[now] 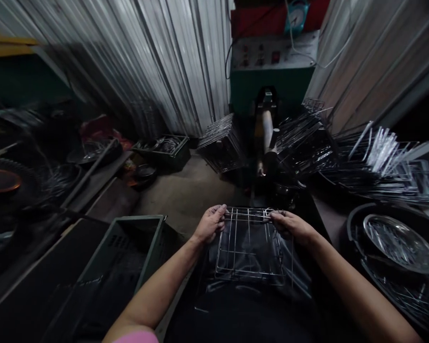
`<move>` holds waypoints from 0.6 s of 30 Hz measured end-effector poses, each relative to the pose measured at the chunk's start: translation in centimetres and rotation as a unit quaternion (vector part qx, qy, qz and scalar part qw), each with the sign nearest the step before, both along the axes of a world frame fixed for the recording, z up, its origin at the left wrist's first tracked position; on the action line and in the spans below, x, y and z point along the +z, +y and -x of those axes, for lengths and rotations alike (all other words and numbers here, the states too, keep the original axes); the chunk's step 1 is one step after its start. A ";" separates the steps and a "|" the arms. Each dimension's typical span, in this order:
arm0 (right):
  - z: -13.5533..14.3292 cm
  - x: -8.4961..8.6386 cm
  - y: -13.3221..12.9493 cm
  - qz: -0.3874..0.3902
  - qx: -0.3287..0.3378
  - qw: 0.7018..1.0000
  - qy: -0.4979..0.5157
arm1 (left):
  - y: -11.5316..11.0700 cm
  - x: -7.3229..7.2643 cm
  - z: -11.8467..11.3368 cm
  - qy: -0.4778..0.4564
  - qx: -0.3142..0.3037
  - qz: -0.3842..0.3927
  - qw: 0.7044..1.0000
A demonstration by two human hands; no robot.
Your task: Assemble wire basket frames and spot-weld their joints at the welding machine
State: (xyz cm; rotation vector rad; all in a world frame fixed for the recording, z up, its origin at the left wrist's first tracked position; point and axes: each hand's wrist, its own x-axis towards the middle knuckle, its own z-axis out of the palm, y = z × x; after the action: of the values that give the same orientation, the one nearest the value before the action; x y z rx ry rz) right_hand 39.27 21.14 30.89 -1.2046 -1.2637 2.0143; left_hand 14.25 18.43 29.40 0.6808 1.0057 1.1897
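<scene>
A thin metal wire rack [248, 252] lies over the dark cloth on my lap, its far edge raised toward the welding machine. My left hand [211, 223] pinches the rack's far left corner between thumb and fingers. At the far right corner, my right hand [289, 223] is closed on the wire in the same way. Several thin wires run between the two hands along that edge.
Ahead stands a spot-welding machine [268, 128], with stacked wire racks [223, 145] left of it and more wire frames [303, 143] right. A green crate [159, 252] is at my left. A metal plate of short rods [400, 243] sits in a basin at right.
</scene>
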 end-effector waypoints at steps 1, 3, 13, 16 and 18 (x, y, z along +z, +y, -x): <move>0.6 -0.2 0.0 0.005 0.002 1.000 0.002 | -0.2 -0.1 0.4 -0.002 0.014 0.003 1.000; 1.8 -0.5 -0.2 0.014 0.006 1.000 0.006 | -0.8 -0.3 1.1 -0.002 0.039 0.010 0.999; 6.7 -1.6 -2.6 0.042 0.073 0.996 0.002 | -3.7 -1.7 4.9 0.014 0.127 0.039 0.991; 6.4 -1.5 -2.4 0.026 0.087 0.996 -0.011 | -3.9 -1.8 5.0 0.022 0.113 0.038 0.993; 5.3 -0.9 -1.6 -0.001 0.104 0.993 -0.047 | -3.7 -1.7 4.6 0.032 0.077 0.043 0.996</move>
State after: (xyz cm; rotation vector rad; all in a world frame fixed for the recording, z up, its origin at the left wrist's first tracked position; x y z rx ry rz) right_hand 33.93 19.58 29.95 -1.2231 -1.4900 2.1227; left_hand 9.68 14.74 27.66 0.5852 1.1737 1.2556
